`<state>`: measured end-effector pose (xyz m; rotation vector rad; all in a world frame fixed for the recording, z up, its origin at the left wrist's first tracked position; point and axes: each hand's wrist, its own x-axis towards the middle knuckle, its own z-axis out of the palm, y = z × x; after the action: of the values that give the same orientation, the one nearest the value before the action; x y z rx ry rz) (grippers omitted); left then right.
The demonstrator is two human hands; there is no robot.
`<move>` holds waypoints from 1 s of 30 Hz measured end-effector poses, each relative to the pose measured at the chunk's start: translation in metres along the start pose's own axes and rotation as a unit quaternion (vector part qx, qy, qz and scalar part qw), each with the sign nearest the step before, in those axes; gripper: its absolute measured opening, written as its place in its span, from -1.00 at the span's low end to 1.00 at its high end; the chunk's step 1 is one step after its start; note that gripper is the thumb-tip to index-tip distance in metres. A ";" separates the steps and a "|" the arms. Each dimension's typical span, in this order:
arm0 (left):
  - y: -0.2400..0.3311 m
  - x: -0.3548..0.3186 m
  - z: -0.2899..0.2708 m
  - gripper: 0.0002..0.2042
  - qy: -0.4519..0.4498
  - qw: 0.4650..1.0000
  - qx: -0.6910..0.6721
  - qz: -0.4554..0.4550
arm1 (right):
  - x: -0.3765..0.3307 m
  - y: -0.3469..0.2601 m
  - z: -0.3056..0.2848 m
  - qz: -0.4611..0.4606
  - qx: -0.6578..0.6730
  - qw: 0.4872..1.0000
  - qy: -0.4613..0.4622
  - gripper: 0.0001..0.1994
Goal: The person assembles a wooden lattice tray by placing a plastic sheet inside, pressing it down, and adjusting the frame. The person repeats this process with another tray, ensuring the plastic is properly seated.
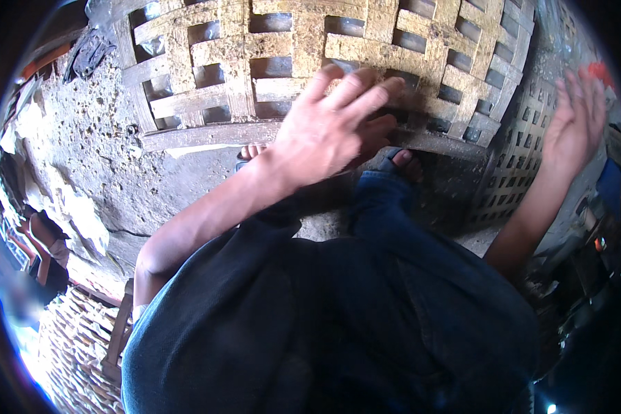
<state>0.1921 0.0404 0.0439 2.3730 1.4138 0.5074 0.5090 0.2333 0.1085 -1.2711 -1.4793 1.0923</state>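
Note:
A woven bamboo lattice panel with square gaps and a flat rim strip spans the top of the view, its surface stained brown and yellow. My left hand is over the panel's near edge, back upward, with bent fingers spread apart. Its fingertips lie over the lattice; I cannot tell whether they press on it. Off to the right, my right hand is raised with its fingers stretched out and nothing seen in it. A red thing shows just behind those fingers.
A second lattice panel leans or lies at the right, in shade. Pale crumpled sheets and a black scrap lie on the rough concrete floor. At lower left are another person and a slatted woven surface.

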 end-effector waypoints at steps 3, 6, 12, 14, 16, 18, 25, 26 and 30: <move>0.005 0.006 0.015 -0.74 -0.003 1.000 0.022 -0.011 | -0.005 0.004 -0.003 0.007 -0.008 0.968 0.253 -0.75; 0.009 0.003 0.021 -0.75 0.013 0.998 0.004 -0.053 | -0.058 0.029 0.004 0.020 -0.066 0.992 0.104 -0.75; 0.015 0.016 0.026 -0.77 -0.027 0.992 -0.057 -0.111 | -0.132 -0.007 0.074 0.090 -0.359 0.907 -0.199 -0.84; 0.017 0.016 0.028 -0.79 -0.002 0.993 -0.048 -0.104 | -0.136 -0.008 0.085 0.134 -0.358 0.899 -0.213 -0.83; 0.022 0.018 0.027 -0.82 -0.008 0.993 -0.048 -0.106 | -0.135 0.000 0.084 0.123 -0.366 0.901 -0.197 -0.84; 0.021 0.017 0.032 -0.81 0.004 0.994 -0.052 -0.098 | -0.134 0.006 0.085 0.118 -0.368 0.903 -0.188 -0.86; 0.026 0.022 0.030 -0.86 -0.021 0.991 -0.031 -0.128 | -0.131 0.016 0.081 0.158 -0.320 0.909 -0.216 -0.87; 0.026 0.023 0.030 -0.85 -0.022 0.990 -0.052 -0.132 | -0.131 0.019 0.080 0.162 -0.300 0.914 -0.221 -0.87; 0.022 0.023 0.030 -0.72 -0.016 0.988 -0.078 -0.131 | -0.127 0.019 0.083 0.162 -0.323 0.904 -0.229 -0.87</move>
<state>0.2329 0.0475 0.0306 2.0275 1.5794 0.4867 0.4450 0.1030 0.0624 -1.8562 -2.1575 1.2163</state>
